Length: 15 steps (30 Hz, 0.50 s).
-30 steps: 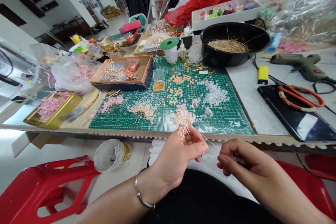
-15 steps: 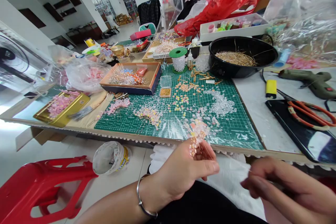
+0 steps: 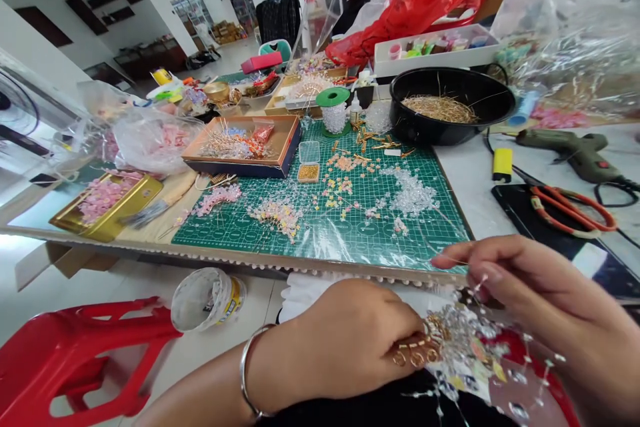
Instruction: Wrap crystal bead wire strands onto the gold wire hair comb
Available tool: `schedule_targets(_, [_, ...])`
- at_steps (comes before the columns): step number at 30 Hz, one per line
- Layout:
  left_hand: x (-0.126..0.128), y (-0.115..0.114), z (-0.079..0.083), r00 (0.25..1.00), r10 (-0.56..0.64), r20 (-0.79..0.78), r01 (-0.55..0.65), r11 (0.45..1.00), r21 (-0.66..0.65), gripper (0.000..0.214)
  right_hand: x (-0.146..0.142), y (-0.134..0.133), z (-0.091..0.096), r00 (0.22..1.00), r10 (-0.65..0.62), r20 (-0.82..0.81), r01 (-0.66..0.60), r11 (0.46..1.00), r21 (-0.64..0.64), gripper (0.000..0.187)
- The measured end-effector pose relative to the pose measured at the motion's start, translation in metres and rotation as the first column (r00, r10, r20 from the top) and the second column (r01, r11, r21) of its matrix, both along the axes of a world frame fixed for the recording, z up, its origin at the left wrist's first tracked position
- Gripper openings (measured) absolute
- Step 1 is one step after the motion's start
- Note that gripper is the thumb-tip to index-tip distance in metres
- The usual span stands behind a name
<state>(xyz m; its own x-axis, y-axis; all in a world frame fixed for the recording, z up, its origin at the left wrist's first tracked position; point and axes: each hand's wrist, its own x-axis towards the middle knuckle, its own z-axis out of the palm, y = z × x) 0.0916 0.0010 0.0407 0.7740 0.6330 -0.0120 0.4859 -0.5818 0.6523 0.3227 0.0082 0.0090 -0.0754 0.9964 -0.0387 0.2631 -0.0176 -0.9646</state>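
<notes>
My left hand [image 3: 350,340] is closed round the gold coiled-wire base of a beaded hair ornament [image 3: 473,340], low in front of my lap. Clear beads, small yellow and pink pieces and beaded sprigs spread from the ornament to the right. Just above it, my right hand [image 3: 550,313] has thumb and forefinger pinched on what looks like a thin wire. Part of the ornament is hidden behind the right fingers. On the green cutting mat [image 3: 320,247] lie a finished-looking beaded piece [image 3: 277,217], a pink beaded piece [image 3: 217,200] and loose clear beads [image 3: 413,193].
A black basin [image 3: 450,133] of gold wires stands behind the mat, near a green spool [image 3: 333,99]. Pliers with orange handles [image 3: 573,207] and a glue gun [image 3: 565,147] lie right. A box of beaded stems [image 3: 295,147] sits left; a red stool [image 3: 75,333] stands below.
My left hand has turned over and tipped the ornament down to the right, away from the mat. My right hand has moved up and in, beside the ornament. The view has shifted slightly.
</notes>
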Motion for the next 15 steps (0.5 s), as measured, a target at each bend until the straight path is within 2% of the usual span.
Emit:
schedule_targets(2, [-0.001, 0.000, -0.001, 0.995, 0.095, 0.029, -0.093, 0.995, -0.043, 0.029, -0.016, -0.001, 0.004, 0.993, 0.045, -0.110, -0.054, 0.995, -0.082, 0.027])
schedule_targets(4, [-0.003, 0.000, -0.003, 0.966, 0.237, 0.098, -0.225, 0.967, -0.124, 0.026, -0.026, -0.004, 0.005, 0.984, -0.004, -0.179, -0.025, 0.986, -0.162, 0.030])
schedule_targets(8, [-0.004, 0.001, -0.011, 0.838, 0.512, 0.189, -0.432, 0.834, -0.343, 0.018, -0.032, -0.011, 0.002, 0.960, -0.156, -0.234, 0.086, 0.955, -0.284, 0.035])
schedule_targets(10, [-0.004, 0.002, -0.017, 0.790, 0.584, 0.187, -0.442, 0.753, -0.487, 0.017, -0.030, -0.014, -0.002, 0.953, -0.176, -0.245, 0.095, 0.946, -0.310, 0.035])
schedule_targets(12, [-0.003, 0.003, -0.024, 0.761, 0.620, 0.189, -0.396, 0.675, -0.623, 0.016, -0.026, -0.016, -0.006, 0.961, -0.174, -0.216, 0.105, 0.949, -0.296, 0.032])
schedule_targets(14, [-0.002, 0.003, -0.029, 0.745, 0.636, 0.201, -0.344, 0.625, -0.700, 0.017, -0.022, -0.017, -0.010, 0.976, -0.154, -0.156, 0.109, 0.959, -0.262, 0.032])
schedule_targets(15, [-0.002, 0.003, -0.030, 0.743, 0.636, 0.208, -0.333, 0.621, -0.710, 0.019, -0.020, -0.017, -0.011, 0.983, -0.139, -0.117, 0.109, 0.967, -0.230, 0.033])
